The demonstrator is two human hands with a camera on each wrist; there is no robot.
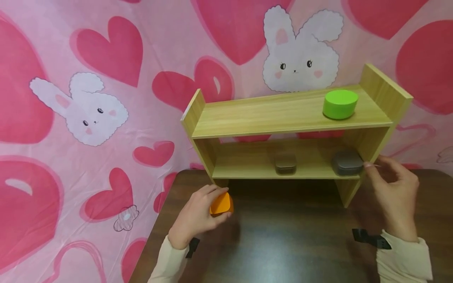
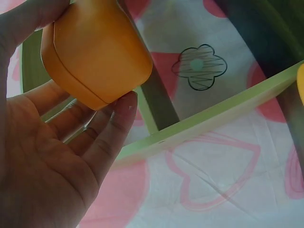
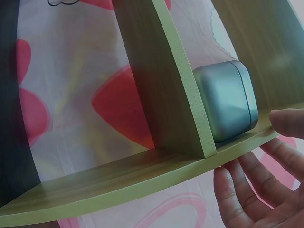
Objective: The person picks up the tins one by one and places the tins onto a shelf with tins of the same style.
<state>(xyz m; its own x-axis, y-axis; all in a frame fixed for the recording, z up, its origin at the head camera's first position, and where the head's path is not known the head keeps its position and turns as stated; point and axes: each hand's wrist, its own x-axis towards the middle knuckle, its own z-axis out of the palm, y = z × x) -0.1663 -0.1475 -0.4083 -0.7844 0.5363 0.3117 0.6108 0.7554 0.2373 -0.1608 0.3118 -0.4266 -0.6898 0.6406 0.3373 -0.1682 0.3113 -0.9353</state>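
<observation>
Wooden shelf unit [image 1: 283, 114] stands on a dark table [image 1: 290, 243]; green round tin [image 1: 340, 103] on top tier, grey tin [image 1: 347, 162] & a darker one [image 1: 285, 163] on lower tier. Your right hand [image 1: 393, 196] is relaxed, holding nothing, just beside the grey tin. Left hand [image 1: 196, 216] grasps the orange tin [image 1: 221, 204] near the shelf's left leg; keep grip firm, tin level.
</observation>
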